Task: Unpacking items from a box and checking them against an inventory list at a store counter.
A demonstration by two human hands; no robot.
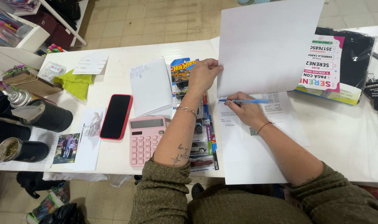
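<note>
My left hand (202, 76) pinches the left edge of a large white sheet (267, 45) and holds it lifted up off the table. Under it lies a printed document (255, 145) on the white table (338, 137). My right hand (243, 110) rests on that document and grips a blue pen (245, 101), its tip pointing left at the page's upper left part. Beneath my left forearm lie toy car blister packs (184, 72).
A pink calculator (145, 139) and a red-cased phone (116, 116) lie left of my arm, with a white notepad (150, 86) behind them. Dark cups and a thermos (41, 114) stand far left beside a photo (66, 148). A black bag with a flyer (346, 62) and keys (377, 93) sit right.
</note>
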